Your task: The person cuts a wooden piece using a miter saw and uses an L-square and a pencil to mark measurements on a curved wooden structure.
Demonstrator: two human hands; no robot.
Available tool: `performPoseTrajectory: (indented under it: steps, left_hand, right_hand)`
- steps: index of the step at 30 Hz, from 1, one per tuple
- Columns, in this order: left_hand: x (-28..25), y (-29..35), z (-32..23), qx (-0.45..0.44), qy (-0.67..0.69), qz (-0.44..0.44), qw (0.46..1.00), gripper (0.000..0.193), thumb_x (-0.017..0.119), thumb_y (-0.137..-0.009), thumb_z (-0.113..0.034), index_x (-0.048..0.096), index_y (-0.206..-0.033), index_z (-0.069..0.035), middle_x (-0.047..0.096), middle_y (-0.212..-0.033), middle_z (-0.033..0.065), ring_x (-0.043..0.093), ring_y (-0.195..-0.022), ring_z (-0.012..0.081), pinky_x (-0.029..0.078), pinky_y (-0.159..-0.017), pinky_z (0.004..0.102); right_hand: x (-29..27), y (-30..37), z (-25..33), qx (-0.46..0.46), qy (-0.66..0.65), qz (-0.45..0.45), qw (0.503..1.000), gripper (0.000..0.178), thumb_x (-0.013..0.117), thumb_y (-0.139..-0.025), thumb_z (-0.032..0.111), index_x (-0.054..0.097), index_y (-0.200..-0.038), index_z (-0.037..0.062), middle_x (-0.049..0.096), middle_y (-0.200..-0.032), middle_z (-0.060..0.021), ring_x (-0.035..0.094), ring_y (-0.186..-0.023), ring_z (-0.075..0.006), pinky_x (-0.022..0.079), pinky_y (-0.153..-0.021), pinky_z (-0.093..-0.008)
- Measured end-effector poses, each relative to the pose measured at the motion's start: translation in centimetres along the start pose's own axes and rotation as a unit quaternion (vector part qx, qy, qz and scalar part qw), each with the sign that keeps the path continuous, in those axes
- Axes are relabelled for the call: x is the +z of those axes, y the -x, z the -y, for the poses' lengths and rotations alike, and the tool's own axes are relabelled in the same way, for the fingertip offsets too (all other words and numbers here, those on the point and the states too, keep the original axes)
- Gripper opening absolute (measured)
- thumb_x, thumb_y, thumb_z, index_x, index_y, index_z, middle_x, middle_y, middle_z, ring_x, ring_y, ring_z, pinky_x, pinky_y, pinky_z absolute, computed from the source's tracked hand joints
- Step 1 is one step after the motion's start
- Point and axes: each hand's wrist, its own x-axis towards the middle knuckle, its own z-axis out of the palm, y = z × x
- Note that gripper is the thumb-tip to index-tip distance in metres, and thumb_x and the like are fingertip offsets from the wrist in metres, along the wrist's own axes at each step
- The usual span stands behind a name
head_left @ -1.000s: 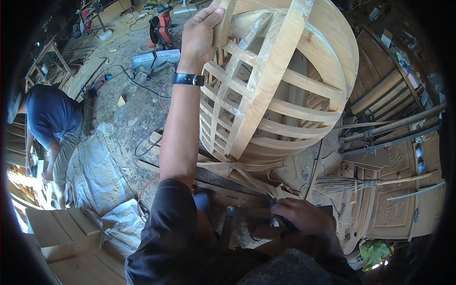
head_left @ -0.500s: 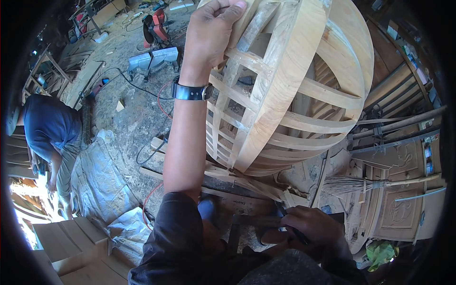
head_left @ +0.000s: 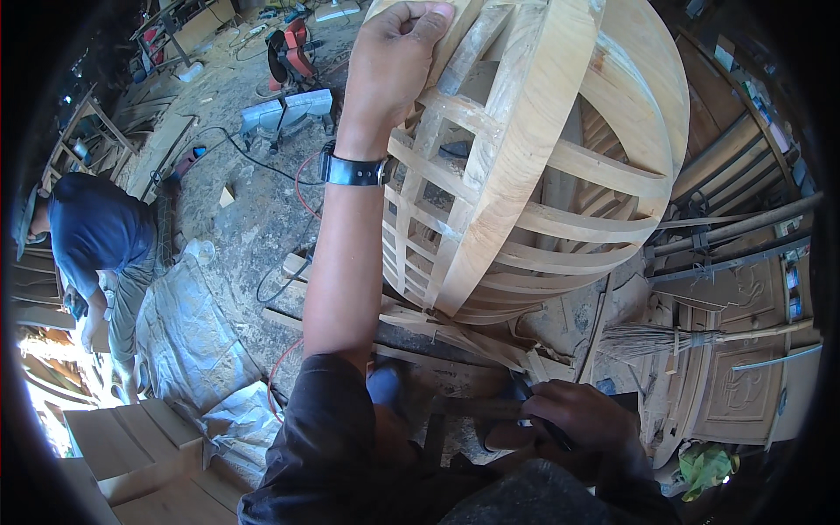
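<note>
A large pale wooden frame (head_left: 521,184) of curved slats and broad rails bulges across the upper middle. My left hand (head_left: 398,61) is closed over a rail at its upper left end, thumb on top, with a dark watch (head_left: 353,170) on the wrist. Low and right of centre, my right hand (head_left: 584,415) is closed round a slim dark tool (head_left: 560,435). Its end points up toward the lower end of the frame; shadow hides its exact kind. Beside that hand, a dark bar or stool edge (head_left: 477,408) crosses in front of my legs.
A red-and-grey mitre saw (head_left: 296,57) stands on the floor, with cables running nearby. At left, another person (head_left: 101,223) bends over work beside a crumpled sheet (head_left: 188,315). Wooden panels (head_left: 140,446) fill the lower left; a twig broom (head_left: 656,339) and carved panels (head_left: 739,389) lie right.
The view has shifted slightly. The other person's head has come further into view at left. Both my hands keep their grip in nearly the same places.
</note>
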Motion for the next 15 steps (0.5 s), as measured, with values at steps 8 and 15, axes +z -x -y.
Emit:
performPoseTrajectory:
  steps: [8,15]
  left_hand:
    - [0.33,0.32,-0.42,0.012,-0.029,-0.006,0.999,0.026,0.060,-0.106,-0.026,0.069,-0.094,-0.005,0.050,-0.066,-0.0089,0.040,-0.055,0.0023,0.031,-0.049,0.0224]
    - [-0.47,0.07,-0.28,-0.023,0.011,0.029,0.999,0.022,0.059,-0.105,-0.022,0.069,-0.097,-0.004,0.053,-0.067,-0.0081,0.042,-0.054,0.0030,0.032,-0.049,0.0227]
  right_hand:
    - [0.01,-0.41,0.48,0.012,0.000,0.000,1.000,0.025,0.071,-0.086,0.014,0.061,-0.108,0.0077,0.063,-0.102,-0.0124,0.068,-0.092,-0.0337,0.059,-0.070,-0.0444]
    - [0.00,-0.50,0.69,0.022,-0.002,0.001,1.000,0.023,0.071,-0.086,0.014,0.062,-0.106,0.0081,0.063,-0.099,-0.0117,0.068,-0.090,-0.0335,0.058,-0.069,-0.0446]
